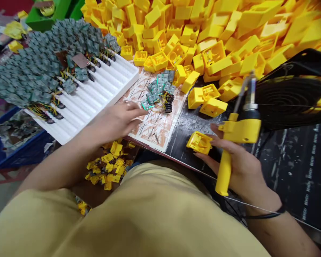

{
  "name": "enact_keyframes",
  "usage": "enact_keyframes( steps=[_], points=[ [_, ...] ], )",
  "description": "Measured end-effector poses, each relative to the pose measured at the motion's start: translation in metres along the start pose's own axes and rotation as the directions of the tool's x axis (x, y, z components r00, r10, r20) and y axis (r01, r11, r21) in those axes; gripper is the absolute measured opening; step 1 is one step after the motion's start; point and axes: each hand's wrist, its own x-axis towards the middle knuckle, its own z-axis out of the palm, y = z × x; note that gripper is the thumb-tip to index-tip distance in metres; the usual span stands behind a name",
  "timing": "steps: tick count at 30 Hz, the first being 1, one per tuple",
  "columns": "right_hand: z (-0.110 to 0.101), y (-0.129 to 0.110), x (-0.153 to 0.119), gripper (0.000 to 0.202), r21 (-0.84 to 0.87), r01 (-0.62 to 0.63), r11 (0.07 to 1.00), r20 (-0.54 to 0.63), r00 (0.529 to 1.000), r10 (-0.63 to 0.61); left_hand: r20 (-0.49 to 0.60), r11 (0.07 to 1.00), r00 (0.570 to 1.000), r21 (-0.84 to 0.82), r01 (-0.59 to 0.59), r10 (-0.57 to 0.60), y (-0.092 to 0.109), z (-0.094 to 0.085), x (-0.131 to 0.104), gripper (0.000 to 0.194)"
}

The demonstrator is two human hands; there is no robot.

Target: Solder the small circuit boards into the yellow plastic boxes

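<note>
My left hand (120, 119) rests over the patterned sheet, fingers stretched out and apart with nothing visible in them. Just beyond its fingertips lies a small cluster of green circuit boards (155, 92) with thin yellow wires and a black ribbed round part (168, 103). My right hand (242, 162) is closed around a yellow soldering gun (240, 130), its metal tip pointing up and away. Between the fingertips and thumb of that same hand is a small open yellow plastic housing (199, 142), held above the black bench surface.
A white ribbed foam tray (96, 101) carries many wired boards (42, 64) at left. Yellow housings (176, 32) are heaped across the back. A black round-grilled device (291, 96) stands at right. Below the bench edge are small yellow pieces (111, 166) and a blue crate (18, 142).
</note>
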Motion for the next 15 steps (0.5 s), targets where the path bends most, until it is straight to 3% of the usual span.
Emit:
enact_keyframes(
  steps=[3, 5, 9, 12, 15],
  points=[
    [0.008, 0.001, 0.003, 0.043, -0.018, 0.037, 0.999, 0.033, 0.999, -0.036, 0.057, 0.976, 0.998, 0.214, -0.042, 0.030, -0.004, 0.044, 0.035, 0.031],
    [0.008, 0.002, 0.002, 0.044, -0.024, 0.037, 0.999, 0.055, 0.998, -0.036, 0.063, 0.974, 0.998, 0.223, -0.039, 0.026, -0.005, 0.052, 0.048, 0.028],
    [0.005, -0.001, 0.000, 0.045, -0.020, 0.052, 0.998, 0.029, 0.998, -0.052, -0.127, 0.996, 0.991, -0.067, -0.054, 0.045, -0.001, 0.039, 0.049, 0.023],
    [0.010, -0.005, 0.008, 0.046, -0.035, 0.057, 0.998, -0.011, 0.998, -0.058, -0.272, 0.930, 0.962, -0.352, -0.108, 0.009, 0.014, 0.035, 0.051, 0.020],
    [0.014, -0.010, 0.020, 0.040, -0.053, 0.093, 0.994, 0.021, 0.996, -0.092, -0.191, 0.884, 0.981, -0.456, -0.106, 0.019, 0.033, 0.044, 0.060, 0.016]
  ],
)
